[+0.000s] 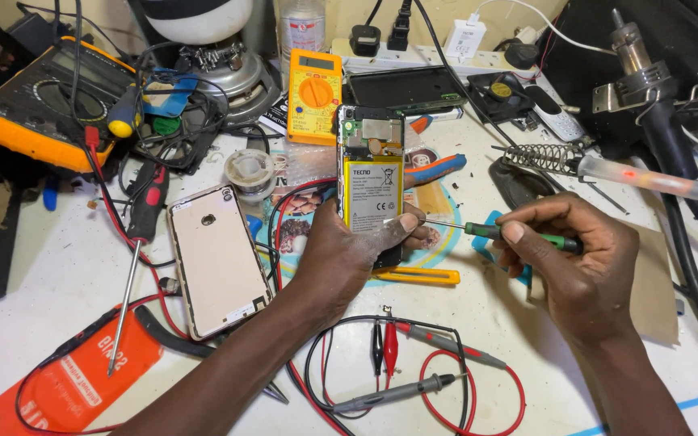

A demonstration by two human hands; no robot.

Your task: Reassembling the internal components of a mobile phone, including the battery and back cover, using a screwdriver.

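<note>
The right hand [575, 262] is pinching a green screwdriver [519, 234], its tip touching the yellow battery [372, 194] of the opened phone [371, 182], which the left hand [349, 254] is gripping upright above the desk [58, 274]. A slip could be gouging the battery or nearby board if the tip skids. Both wrists are hovering, forearms angling inward, over the probe leads [414, 363].

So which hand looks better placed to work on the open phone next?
Probably the right hand: it grips the green-handled screwdriver, whose tip points at the opened phone by the yellow battery. The left hand is wrapped around the phone's lower end, holding it upright, so it seems busy steadying.
</note>
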